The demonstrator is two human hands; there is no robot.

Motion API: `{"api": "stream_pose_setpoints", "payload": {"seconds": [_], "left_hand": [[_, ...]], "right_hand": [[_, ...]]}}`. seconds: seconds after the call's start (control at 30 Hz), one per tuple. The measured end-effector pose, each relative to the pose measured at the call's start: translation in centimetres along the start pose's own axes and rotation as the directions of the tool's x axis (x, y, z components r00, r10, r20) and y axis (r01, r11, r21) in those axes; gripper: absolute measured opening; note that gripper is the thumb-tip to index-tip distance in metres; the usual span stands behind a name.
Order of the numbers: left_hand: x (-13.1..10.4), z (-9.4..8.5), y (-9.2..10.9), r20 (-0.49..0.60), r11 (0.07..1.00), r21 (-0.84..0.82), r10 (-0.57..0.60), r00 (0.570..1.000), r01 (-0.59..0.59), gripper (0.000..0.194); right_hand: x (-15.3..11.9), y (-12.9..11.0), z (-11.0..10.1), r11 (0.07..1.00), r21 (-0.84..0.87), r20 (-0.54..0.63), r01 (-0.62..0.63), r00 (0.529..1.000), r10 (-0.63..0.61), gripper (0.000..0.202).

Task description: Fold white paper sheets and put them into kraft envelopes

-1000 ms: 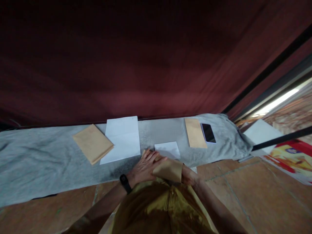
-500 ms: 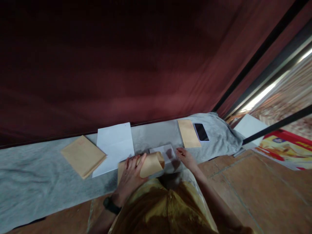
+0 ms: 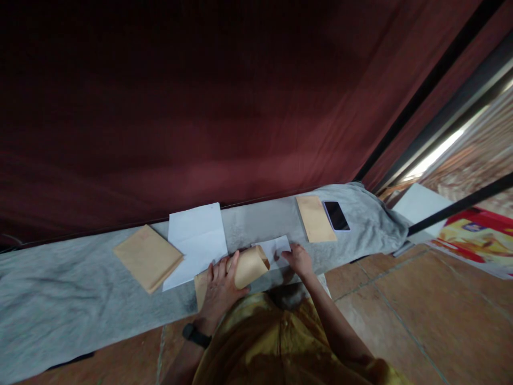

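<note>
Presently, the fingers of the right hand [image 3: 300,260] are bent closed at the right edge of the small white paper [image 3: 278,247], while the left hand [image 3: 219,291], its fingers slightly spread, holds the brown envelope [image 3: 249,269], whose mouth bulges open toward this paper. Both are at the near side of the grey cloth [image 3: 68,299]; I judge them light and easily creased, so the edges are better for a soft hold.
</note>
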State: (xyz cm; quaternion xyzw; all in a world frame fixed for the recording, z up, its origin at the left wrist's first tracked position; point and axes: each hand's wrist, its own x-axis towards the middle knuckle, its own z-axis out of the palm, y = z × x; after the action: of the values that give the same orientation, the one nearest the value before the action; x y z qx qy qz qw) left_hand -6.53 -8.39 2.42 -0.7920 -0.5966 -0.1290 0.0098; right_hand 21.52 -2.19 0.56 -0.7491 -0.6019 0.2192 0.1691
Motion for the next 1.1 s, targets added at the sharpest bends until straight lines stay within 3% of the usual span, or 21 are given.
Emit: {"api": "stream_pose_setpoints", "payload": {"seconds": [0.13,0.2,0.3,0.4,0.53,0.73,0.87,1.1], "left_hand": [[-0.2,0.1,0.2,0.005,0.999,0.011,-0.031,1.0,0.031,0.106],[-0.2,0.0,0.3,0.015,0.999,0.008,-0.04,0.999,0.04,0.108],[-0.1,0.1,0.2,0.026,0.999,-0.001,-0.042,0.999,0.042,0.109],[0.0,0.4,0.0,0.031,0.999,-0.008,-0.038,0.999,0.038,0.11],[-0.1,0.7,-0.1,0.026,1.0,-0.001,-0.018,0.999,0.018,0.109],[-0.3,0.7,0.0,0.02,0.999,0.028,0.024,1.0,-0.025,0.115],[0.1,0.3,0.5,0.016,0.997,0.051,0.055,0.998,-0.056,0.115],[1.8,-0.6,2.9,-0.019,0.99,0.004,0.14,0.99,-0.14,0.112]], "right_hand": [[-0.3,1.2,-0.8,0.997,0.077,-0.066,0.014,0.998,-0.008,0.018],[-0.6,2.0,-1.5,0.972,0.231,-0.157,0.039,0.988,-0.002,0.026],[-1.3,2.8,-2.4,0.819,0.56,-0.238,0.124,0.971,0.015,0.036],[-2.5,2.9,-2.6,0.702,0.694,-0.188,0.159,0.981,-0.037,0.042],[-3.2,3.3,-2.9,0.766,0.611,-0.146,0.201,0.979,-0.141,0.037],[-2.2,4.6,-4.4,0.834,0.477,-0.056,0.277,0.957,-0.286,0.029],[-2.2,4.3,-4.3,0.831,0.506,-0.019,0.231,0.966,-0.257,0.029],[-4.1,1.4,-1.8,0.762,0.621,0.0,0.185,0.972,-0.235,0.028]]}}
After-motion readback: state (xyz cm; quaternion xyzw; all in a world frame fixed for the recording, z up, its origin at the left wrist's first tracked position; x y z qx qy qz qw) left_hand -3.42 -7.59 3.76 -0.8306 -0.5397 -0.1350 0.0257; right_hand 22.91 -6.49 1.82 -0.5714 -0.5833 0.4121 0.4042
